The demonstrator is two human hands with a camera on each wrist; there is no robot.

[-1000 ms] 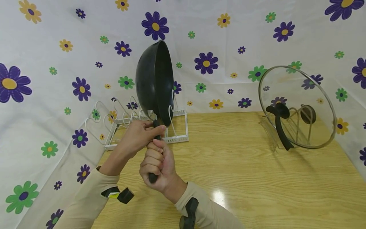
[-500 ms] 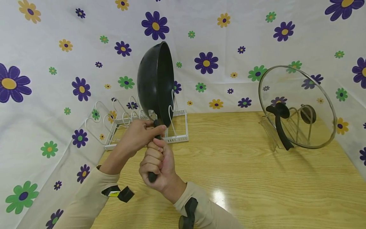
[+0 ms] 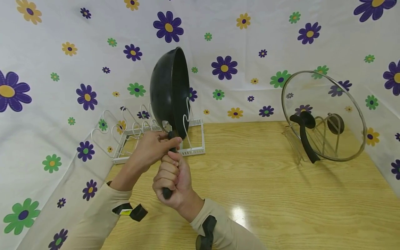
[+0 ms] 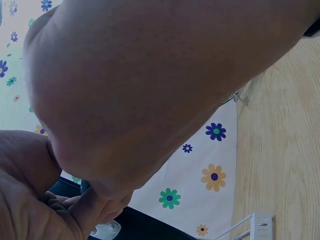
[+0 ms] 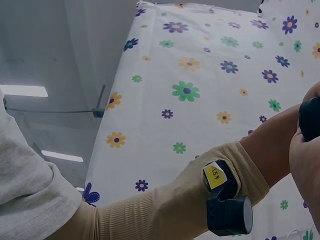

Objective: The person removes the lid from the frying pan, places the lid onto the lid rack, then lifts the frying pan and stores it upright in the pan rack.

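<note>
A black frying pan (image 3: 170,91) stands on edge, its bowl facing right, its lower rim among the wires of a white rack (image 3: 162,137) at the back left of the wooden table (image 3: 281,194). My left hand (image 3: 153,147) grips the top of the pan's black handle (image 3: 168,192), close to the bowl. Just below it, my right hand (image 3: 170,182) is wrapped round the same handle. The left wrist view is filled by my left hand (image 4: 75,210) pressed against the dark handle (image 4: 145,227). In the right wrist view the handle's end (image 5: 311,117) shows at the right edge.
A round glass lid (image 3: 323,116) with a black knob leans upright in a wire stand (image 3: 325,137) at the back right. Flowered cloth (image 3: 237,52) walls the table at the back and both sides. Bare wood lies between rack and lid.
The pan has sunk slightly lower into the rack. Both hands keep their grip on the handle and have barely moved.
</note>
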